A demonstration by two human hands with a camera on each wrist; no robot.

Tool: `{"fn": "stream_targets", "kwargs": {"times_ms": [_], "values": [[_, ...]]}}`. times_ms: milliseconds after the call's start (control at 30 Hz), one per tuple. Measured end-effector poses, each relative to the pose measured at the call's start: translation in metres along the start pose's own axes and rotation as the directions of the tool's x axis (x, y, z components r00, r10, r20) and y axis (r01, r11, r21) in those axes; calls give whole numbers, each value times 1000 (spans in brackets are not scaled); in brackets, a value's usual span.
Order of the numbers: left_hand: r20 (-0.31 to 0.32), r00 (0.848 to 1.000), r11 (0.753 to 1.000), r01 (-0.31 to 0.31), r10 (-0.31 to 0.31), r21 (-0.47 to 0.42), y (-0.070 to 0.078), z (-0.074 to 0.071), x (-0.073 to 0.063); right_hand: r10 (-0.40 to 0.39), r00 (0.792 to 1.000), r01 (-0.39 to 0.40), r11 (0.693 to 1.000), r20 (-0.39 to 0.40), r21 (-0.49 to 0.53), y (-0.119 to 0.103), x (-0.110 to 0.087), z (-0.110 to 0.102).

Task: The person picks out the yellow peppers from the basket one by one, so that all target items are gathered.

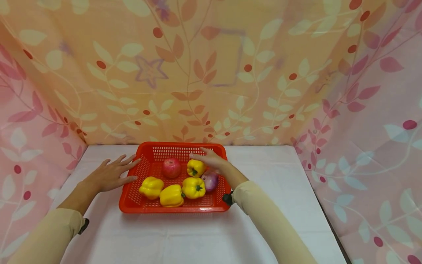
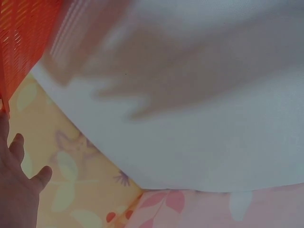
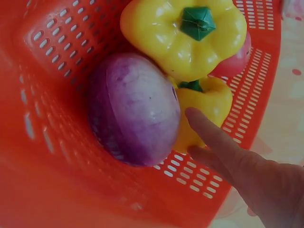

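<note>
The left hand [image 1: 112, 175] spreads its fingers at the basket's [image 1: 174, 210] left rim. The right hand's [image 1: 211, 160] extended fingers are at the rear pepper [image 1: 195, 167], near the onion [image 1: 211, 181], inside the basket; contact is unclear.

From the head we look forward and down over the whole basket [image 1: 174, 210] and worktop [image 1: 270, 168]. From the left wrist we face mostly worktop, the basket just at upper left; from the right wrist, we see the onion [image 3: 135, 111] up close, shared with the head view.
</note>
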State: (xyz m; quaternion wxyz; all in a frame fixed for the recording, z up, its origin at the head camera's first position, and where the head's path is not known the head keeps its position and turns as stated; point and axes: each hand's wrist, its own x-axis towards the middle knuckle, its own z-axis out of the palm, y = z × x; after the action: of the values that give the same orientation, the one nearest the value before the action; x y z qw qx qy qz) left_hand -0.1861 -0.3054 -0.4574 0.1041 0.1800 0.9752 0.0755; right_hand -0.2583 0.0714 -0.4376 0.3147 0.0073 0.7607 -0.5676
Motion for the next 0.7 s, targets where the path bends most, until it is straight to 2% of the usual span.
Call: {"fn": "stream_targets", "kwargs": {"times_ms": [400,700], "values": [[4,1000,999,22,-21,-33,-1,0,-4,69,996,-69,998,-63,6,3,15,15],[-3,1000,999,14,-14,-31,2,-2,-3,100,994,-101,995,-44,-9,20,30,25]]}}
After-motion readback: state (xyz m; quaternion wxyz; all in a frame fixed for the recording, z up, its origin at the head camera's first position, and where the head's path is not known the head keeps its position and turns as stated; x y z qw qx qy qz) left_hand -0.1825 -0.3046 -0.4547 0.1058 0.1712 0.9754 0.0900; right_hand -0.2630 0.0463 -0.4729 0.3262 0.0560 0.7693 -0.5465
